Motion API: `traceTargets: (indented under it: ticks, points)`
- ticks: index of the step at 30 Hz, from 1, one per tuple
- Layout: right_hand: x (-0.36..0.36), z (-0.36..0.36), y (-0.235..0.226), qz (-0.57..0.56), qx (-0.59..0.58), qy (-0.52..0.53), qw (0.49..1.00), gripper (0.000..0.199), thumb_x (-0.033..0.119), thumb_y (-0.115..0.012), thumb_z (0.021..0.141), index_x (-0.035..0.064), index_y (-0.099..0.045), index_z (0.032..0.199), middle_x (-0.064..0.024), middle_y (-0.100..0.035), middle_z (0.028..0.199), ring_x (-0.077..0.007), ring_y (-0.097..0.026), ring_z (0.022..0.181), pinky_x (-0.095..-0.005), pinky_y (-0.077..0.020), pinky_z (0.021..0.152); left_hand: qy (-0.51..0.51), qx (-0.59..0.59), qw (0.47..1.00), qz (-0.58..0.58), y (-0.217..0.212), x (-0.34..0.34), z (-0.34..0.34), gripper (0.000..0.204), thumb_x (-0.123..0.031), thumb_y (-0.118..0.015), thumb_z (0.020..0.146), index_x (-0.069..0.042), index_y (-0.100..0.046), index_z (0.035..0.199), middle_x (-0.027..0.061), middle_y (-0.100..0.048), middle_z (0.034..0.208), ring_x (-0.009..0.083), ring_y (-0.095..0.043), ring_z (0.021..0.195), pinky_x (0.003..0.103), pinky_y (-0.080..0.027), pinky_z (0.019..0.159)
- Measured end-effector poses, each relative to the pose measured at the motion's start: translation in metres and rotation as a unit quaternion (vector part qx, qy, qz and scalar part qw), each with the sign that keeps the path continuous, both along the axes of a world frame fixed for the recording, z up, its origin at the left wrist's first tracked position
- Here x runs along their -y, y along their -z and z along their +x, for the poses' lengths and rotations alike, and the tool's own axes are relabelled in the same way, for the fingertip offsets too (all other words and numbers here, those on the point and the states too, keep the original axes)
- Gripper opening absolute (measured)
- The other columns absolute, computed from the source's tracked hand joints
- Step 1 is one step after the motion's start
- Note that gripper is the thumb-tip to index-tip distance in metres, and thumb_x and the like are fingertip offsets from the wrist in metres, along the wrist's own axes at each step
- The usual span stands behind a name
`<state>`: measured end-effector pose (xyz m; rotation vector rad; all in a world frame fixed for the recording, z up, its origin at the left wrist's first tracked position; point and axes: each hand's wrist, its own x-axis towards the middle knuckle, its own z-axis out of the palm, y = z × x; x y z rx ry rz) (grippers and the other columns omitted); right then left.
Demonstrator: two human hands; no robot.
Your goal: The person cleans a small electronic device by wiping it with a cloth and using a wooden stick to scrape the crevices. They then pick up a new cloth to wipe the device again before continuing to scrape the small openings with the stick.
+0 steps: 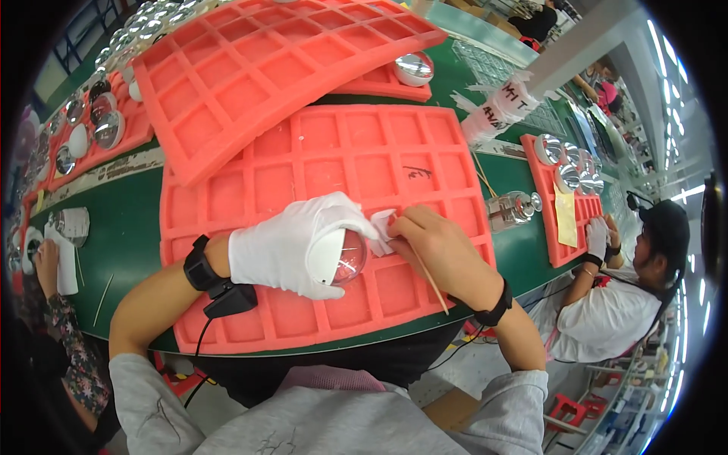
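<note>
My left hand (282,244), in a white glove, is closed around a round, clear dome (351,258) with a flat white part on its left side. My bare right hand (446,249) is just right of it, its fingers pinching a small white cloth (384,225) close to the dome. A thin wooden stick (429,277) is also held in that hand and slants down toward me. Both hands are above a pink foam tray (345,176) with square pockets. The right fingertips are partly hidden.
Another pink tray (262,70) lies tilted over the far left corner. A mirrored dome (414,68) sits behind it. A glass bottle (513,210) stands to the right, near a taped post (497,112). Co-workers sit at both sides, near trays of domes (557,163).
</note>
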<state>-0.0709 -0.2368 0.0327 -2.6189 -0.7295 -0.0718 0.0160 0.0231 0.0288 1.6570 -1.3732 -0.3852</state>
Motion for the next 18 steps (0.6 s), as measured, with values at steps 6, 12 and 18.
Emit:
traceTargets:
  ticks: [6,12,18]
  points:
    - [0.025,-0.019,-0.033,0.068,0.043,0.151,0.985,0.014,-0.004,-0.068,0.088,-0.0010,-0.066,0.101,-0.0121,-0.064,0.088,-0.0236,-0.067,0.080,-0.0329,-0.0517,0.070,-0.019,-0.023,0.999,-0.017,0.017,-0.001,0.005,0.065,-0.018,-0.092,0.063,-0.010,-0.062,0.120,0.0117,-0.061,0.118,0.0333,-0.060,0.113,0.045,-0.052,0.098]
    - [0.103,-0.034,-0.033,-0.017,0.285,0.351,0.892,0.007,-0.001,-0.066,0.094,-0.0017,-0.066,0.101,-0.0086,-0.066,0.086,-0.0141,-0.062,0.073,-0.0295,-0.0479,0.066,-0.004,-0.013,0.999,-0.030,0.018,0.003,0.009,0.062,-0.016,-0.090,0.062,-0.010,-0.062,0.117,0.0111,-0.061,0.117,0.0318,-0.061,0.111,0.043,-0.053,0.095]
    - [0.123,-0.043,-0.030,-0.047,0.232,0.376,0.896,0.009,-0.001,-0.065,0.095,-0.0034,-0.067,0.103,-0.0104,-0.066,0.088,-0.0164,-0.062,0.074,-0.0288,-0.0478,0.068,-0.004,-0.033,0.999,0.013,0.006,0.001,0.009,0.058,-0.016,-0.089,0.063,-0.009,-0.064,0.115,0.0112,-0.061,0.116,0.0311,-0.061,0.108,0.041,-0.053,0.093]
